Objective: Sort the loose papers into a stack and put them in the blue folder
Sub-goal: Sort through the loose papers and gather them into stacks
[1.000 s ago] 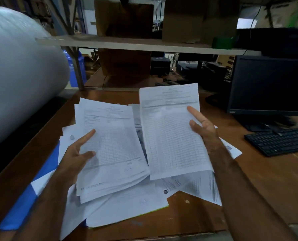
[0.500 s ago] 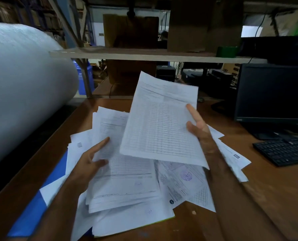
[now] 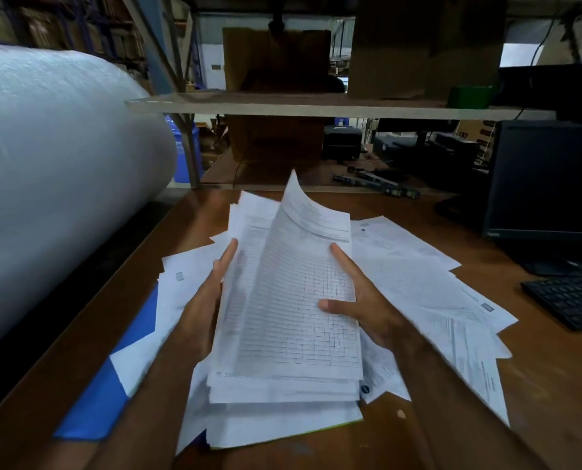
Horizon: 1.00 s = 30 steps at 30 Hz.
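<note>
A gathered stack of papers [image 3: 283,334] is held over the blue folder [image 3: 103,401] — left hand [image 3: 205,300] gripping its edge, right hand [image 3: 364,300] pressing with fingers spread.

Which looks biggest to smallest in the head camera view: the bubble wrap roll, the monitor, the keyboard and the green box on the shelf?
1. bubble wrap roll, though it is nearest the camera
2. monitor
3. keyboard, partly cut off at the edge
4. green box
</note>
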### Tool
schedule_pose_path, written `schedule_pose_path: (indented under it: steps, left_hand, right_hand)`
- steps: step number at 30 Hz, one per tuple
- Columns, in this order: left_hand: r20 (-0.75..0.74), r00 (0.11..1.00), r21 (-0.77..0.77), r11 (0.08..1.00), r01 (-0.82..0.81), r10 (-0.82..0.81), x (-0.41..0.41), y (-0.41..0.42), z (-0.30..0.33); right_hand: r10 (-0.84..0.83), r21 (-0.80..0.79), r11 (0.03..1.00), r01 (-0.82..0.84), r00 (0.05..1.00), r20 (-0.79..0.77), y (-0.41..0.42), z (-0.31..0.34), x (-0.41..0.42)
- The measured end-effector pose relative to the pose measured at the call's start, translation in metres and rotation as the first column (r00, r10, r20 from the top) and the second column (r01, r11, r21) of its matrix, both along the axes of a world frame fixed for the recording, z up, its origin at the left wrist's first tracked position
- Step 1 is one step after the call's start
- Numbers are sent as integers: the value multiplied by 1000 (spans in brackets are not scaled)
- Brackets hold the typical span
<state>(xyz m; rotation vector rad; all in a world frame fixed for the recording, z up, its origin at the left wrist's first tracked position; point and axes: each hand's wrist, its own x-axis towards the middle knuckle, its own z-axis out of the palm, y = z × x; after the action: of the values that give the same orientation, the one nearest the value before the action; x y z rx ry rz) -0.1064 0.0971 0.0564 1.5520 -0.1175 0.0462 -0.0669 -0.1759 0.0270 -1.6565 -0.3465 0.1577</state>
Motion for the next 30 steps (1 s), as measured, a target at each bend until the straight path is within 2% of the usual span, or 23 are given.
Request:
schedule_pose_path:
  steps: [1,4,5,7,11,12,14,16,18,19,21,24,27,28,30]
  left_hand:
    - [-34,999,-30,999,42,-43,2,-2,1]
    - [-84,996,-75,997,28,-35,6,1,2]
    - [-64,997,-48,998,42,-45,9,4,-1]
    - [-1,998,109,992,68,-68,9,6,-9]
    - [-7,990,113,984,138,-138,11,5,-22]
    - [-25,988,102,983,155,-153,11,4,-24]
    - [-82,989,62,990,130,-125,13,5,-23]
    - [-121,986,40,992,118,-112,16,6,-27]
    - [-147,987,92,993,79,-65,21,9,-32]
    - [-164,985,121,990,75,-54,22,9,-35]
    - [-179,983,153,985,77,-49,22,9,-38]
    - [-136,990,125,990,65,-48,18,11,-41]
    - [-145,981,24,990,136,-131,18,18,-42]
    - [-151,978,33,988,148,-141,18,19,-42]
    - [-121,986,102,987,125,-112,19,19,-42]
  right_hand:
    - [-4,-21,1000,5,1000,16,2,0,-1]
    - [-44,-61,997,47,998,52,7,-4,-2]
    - [-58,-79,995,63,996,66,8,-5,-2]
    - [-73,-129,988,84,993,91,9,-5,-1]
    - [-95,-202,972,118,988,120,12,-4,-1]
    - [-102,-188,975,122,988,113,13,-4,-1]
    - [-90,-73,993,91,996,8,14,-1,1]
    - [-111,-31,994,109,991,-79,14,1,2]
    - [-158,-247,958,147,987,-24,16,-1,4]
    - [-154,-390,908,157,987,39,15,-3,4]
    - [-123,-503,848,167,985,120,19,-8,3]
    - [-152,-408,886,221,969,195,21,-13,5]
    - [-147,-172,970,171,979,142,17,-12,5]
    - [-139,-114,982,153,983,123,18,-11,3]
    - [-134,-138,978,157,978,163,21,-10,3]
